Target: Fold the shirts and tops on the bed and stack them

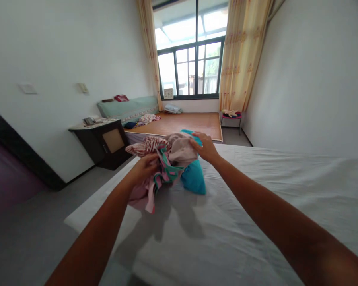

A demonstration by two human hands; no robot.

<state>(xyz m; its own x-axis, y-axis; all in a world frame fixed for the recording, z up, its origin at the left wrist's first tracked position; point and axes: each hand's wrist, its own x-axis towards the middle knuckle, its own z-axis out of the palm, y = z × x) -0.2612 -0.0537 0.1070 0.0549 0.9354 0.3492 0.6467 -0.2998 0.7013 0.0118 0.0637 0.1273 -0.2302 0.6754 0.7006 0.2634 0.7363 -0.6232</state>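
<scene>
Both of my hands hold a loose bundle of clothes above the white bed sheet. My left hand grips the near left side of the bundle, its fingers curled into the fabric. My right hand clasps the far right side, around a pale pink garment. A red-and-white striped cloth lies on the bundle's top left. Green-edged fabric shows in the middle, and pink cloth hangs below. A bright blue cloth hangs at the right, under my right hand.
Beyond stands a second bed with a brown mat, some clothes on it and a padded green headboard. A dark bedside cabinet is at the left. A small stool stands under the curtain, by the window.
</scene>
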